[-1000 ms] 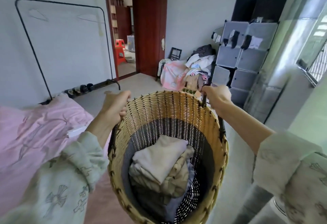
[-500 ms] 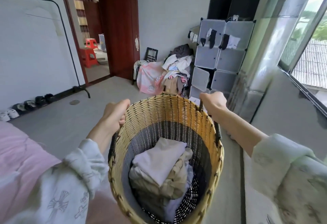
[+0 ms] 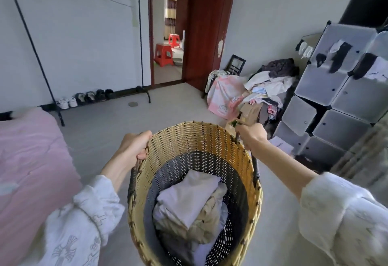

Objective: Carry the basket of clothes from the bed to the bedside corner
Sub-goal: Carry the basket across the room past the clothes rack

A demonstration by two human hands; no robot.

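The woven basket point(image 3: 195, 139) hangs between the two hands, clear of the floor point(image 3: 117, 127), with the pink bed point(image 3: 27, 156) off to its left. The left hand point(image 3: 134, 147) is closed around the dark handle at the left rim; the right hand point(image 3: 251, 135) is clenched on the handle at the right rim. Folded clothes point(image 3: 189, 200) lie inside the basket.

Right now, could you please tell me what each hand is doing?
Left hand: closed on the wicker laundry basket, gripping its left handle.
Right hand: closed on its right handle.
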